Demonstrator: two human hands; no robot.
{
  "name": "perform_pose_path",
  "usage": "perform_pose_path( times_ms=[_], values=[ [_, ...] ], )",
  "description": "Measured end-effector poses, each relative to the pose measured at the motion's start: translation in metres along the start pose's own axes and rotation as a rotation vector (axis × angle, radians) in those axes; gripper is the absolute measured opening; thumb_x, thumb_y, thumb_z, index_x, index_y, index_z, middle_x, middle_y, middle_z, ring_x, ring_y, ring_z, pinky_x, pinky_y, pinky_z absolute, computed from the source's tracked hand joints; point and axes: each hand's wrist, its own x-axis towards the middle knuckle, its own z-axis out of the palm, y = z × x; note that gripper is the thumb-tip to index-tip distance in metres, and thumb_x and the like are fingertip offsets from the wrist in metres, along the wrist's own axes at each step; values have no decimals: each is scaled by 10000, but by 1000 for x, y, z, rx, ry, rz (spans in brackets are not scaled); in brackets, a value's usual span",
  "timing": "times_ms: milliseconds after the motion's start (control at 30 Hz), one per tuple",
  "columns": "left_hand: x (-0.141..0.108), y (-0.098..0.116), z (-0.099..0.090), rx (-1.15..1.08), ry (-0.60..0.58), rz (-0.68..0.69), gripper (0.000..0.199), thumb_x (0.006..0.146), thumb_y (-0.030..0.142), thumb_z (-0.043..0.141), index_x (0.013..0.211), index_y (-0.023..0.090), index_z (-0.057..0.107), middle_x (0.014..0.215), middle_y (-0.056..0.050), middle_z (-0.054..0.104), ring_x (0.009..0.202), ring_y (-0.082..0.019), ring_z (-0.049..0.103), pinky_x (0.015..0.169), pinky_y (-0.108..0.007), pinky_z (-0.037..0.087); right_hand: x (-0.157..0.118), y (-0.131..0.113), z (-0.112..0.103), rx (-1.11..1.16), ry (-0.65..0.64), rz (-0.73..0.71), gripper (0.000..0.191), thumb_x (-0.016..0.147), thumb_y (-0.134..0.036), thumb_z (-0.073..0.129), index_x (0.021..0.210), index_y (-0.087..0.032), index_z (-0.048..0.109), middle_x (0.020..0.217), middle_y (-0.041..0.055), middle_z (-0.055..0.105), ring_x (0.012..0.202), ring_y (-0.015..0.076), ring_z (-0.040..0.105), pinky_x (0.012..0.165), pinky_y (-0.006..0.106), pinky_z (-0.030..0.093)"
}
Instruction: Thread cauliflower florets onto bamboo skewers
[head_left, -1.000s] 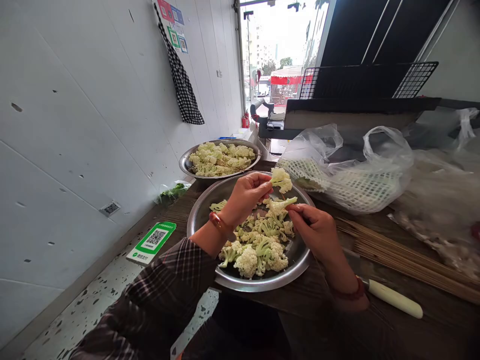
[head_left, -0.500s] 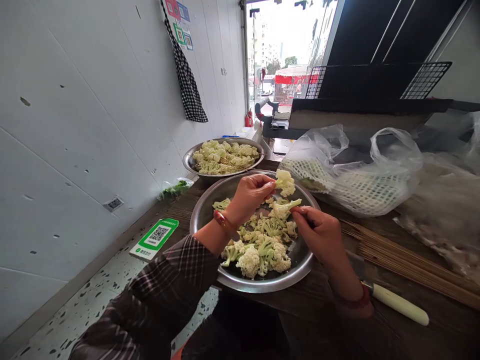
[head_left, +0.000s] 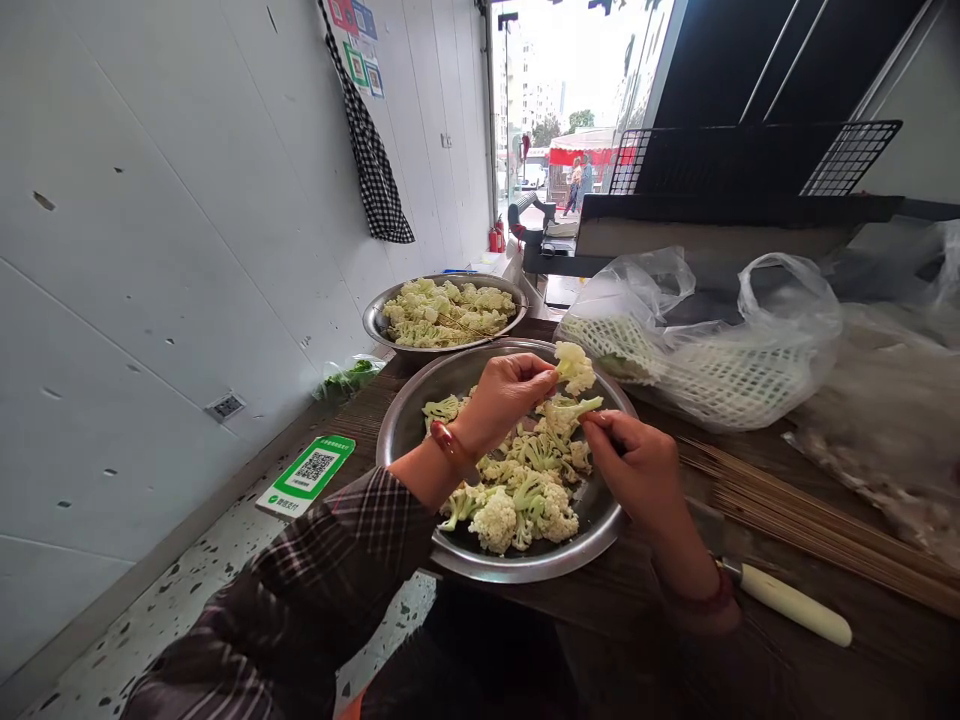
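Observation:
My left hand [head_left: 517, 390] pinches a cauliflower floret [head_left: 575, 368] by its stem, above the near metal bowl [head_left: 409, 400]. Just below it, my right hand [head_left: 634, 460] is closed at the stem of another floret [head_left: 566, 412]. A thin bamboo skewer seems to run through that floret into the right fingers, which hide most of it. Loose cauliflower pieces [head_left: 525, 505] lie in the bowl beneath both hands.
Behind stands a second metal bowl [head_left: 375, 325] heaped with cauliflower [head_left: 442, 310] and thin sticks. Bamboo skewers [head_left: 787, 510] and a knife with a pale handle [head_left: 795, 603] lie at right. Plastic bags [head_left: 742, 370] sit behind them. A QR-code card [head_left: 307, 475] is at left.
Both hands stay nearly in place, the left floret held just above the other one. The view has shifted slightly. People now show outside the doorway.

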Motion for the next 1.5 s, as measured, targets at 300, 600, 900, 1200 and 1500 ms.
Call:
perform_pose_path(
  times_ms=[300, 600, 900, 1200, 1500],
  values=[
    [-8, 6, 10, 162, -113, 7, 167, 785, 285, 683, 738, 129, 645, 627, 24, 530, 567, -66, 419, 522, -207, 323, 2, -2, 0, 13, 19, 43, 249, 907, -301, 605, 685, -193, 638, 561, -50, 550, 522, 102, 488, 540, 231, 366],
    [-6, 5, 2, 32, -266, -67, 420, 828, 549, 689, 804, 132, 650, 718, 0, 544, 607, -78, 410, 526, -216, 315, 4, 0, 1, 101, -50, 104, 263, 929, -354, 590, 733, -189, 654, 578, -40, 561, 543, 114, 499, 546, 238, 383],
    [-5, 4, -2, -96, -121, -37, 442, 849, 573, 671, 837, 133, 634, 749, -11, 597, 656, -104, 500, 590, -221, 406, 3, 3, 4, 164, -157, 133, 321, 943, -390, 581, 1050, -163, 781, 584, -2, 666, 553, 155, 623, 568, 261, 495],
    [-3, 2, -2, -66, -158, 17, 426, 868, 554, 662, 822, 130, 655, 766, -21, 626, 715, -120, 562, 662, -227, 467, 2, 3, 4, 172, -64, 71, 307, 933, -325, 599, 1152, -219, 786, 1045, 58, 809, 900, 250, 773, 843, 389, 620],
    [-7, 5, 3, 67, -123, -26, 416, 831, 565, 671, 803, 150, 652, 682, 18, 500, 572, -86, 386, 477, -204, 337, 0, 1, 5, 165, 27, -1, 266, 932, -281, 614, 1122, -254, 798, 1129, 63, 783, 1030, 258, 764, 931, 395, 613]
  ],
)
